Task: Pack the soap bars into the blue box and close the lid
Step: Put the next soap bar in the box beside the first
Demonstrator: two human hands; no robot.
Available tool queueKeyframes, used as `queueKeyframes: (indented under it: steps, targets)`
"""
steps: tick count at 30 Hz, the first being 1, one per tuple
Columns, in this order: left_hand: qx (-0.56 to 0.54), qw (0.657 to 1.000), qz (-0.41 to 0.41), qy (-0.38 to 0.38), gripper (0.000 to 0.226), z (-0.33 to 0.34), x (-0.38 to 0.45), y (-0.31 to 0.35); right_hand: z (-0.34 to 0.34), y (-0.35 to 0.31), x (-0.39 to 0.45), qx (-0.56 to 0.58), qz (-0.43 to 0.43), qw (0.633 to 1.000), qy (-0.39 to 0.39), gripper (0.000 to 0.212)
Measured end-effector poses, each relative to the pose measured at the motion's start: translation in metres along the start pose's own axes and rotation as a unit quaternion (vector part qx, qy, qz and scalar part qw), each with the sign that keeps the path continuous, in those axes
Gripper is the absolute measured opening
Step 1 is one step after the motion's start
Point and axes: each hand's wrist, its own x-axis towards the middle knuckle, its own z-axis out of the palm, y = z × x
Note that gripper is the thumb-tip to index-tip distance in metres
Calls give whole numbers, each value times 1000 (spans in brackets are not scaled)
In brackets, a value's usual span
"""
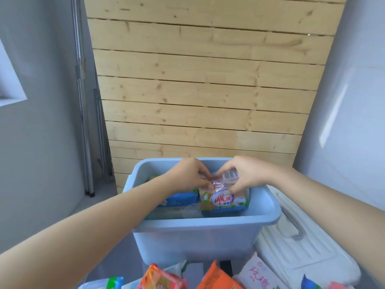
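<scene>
The blue box [200, 238] stands open in front of me. Inside it, a wrapped soap pack [224, 200] with a red and white label stands upright at the right, and a blue-wrapped soap pack [179, 200] lies to its left. My left hand [187, 174] and my right hand [245, 174] both grip the top of the upright pack, over the box's opening. The white lid [302, 247] with a grey handle lies to the right of the box.
Several loose soap packs lie along the bottom edge: orange ones [216, 278], a white one with pink print [258, 274], a green and blue one [113, 283]. A wooden slat wall [204, 90] rises behind the box, grey walls on both sides.
</scene>
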Motion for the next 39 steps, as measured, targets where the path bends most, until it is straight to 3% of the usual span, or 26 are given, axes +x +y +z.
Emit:
queueKeyframes:
  steps: [5,9,16,19,31,39]
  targets:
    - [28,999,-8,17,21,10,2,2,14,7,2,-24,-3,999,-22,47]
    - [94,995,2,-32,21,19,8,6,21,3,1,-155,-8,987,-29,47]
    - [119,987,10,-107,28,17,11,7,28,-4,9,-206,45,976,-61,49]
    - [140,982,8,-125,34,17,14,10,28,-5,11,-215,54,973,-66,51]
    - [226,964,3,-140,18,29,12,13,31,-7,8,-191,42,979,-62,39]
    - [238,959,-8,-157,30,25,12,16,32,-8,8,-174,43,982,-60,42]
